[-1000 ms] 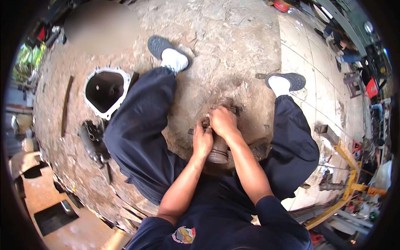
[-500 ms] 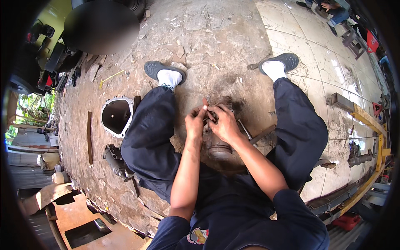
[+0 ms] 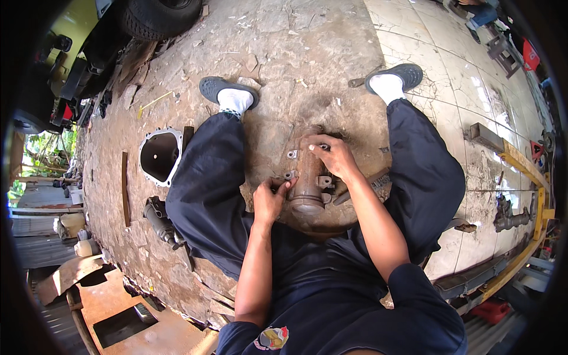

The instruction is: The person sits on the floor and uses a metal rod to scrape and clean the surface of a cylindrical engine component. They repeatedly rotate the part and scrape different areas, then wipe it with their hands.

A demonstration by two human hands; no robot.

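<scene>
A rusty cylindrical metal part [image 3: 309, 183] with side lugs lies on the floor between my legs, its length pointing away from me. My left hand [image 3: 271, 198] pinches at a lug [image 3: 290, 176] on the nearer left side; what exactly sits between those fingertips is too small to make out. My right hand [image 3: 334, 155] rests higher up, its curled fingers gripping across the cylinder's far half by the right-hand lug. Another small lug [image 3: 292, 154] shows on the left, beside the right hand's thumb.
An open grey metal housing [image 3: 144, 155] and dark cylindrical component [image 3: 160, 222] lie left of my leg. A vehicle tyre [image 3: 160, 18] is upper left. A yellow steel frame [image 3: 541, 210] and rusty fittings [image 3: 510, 219] are right. Another person's legs [image 3: 482, 16] show top right.
My hands have moved apart from their joined position: the right one up the cylinder, the left one down toward its nearer lug, uncovering the middle. The view has shifted slightly.
</scene>
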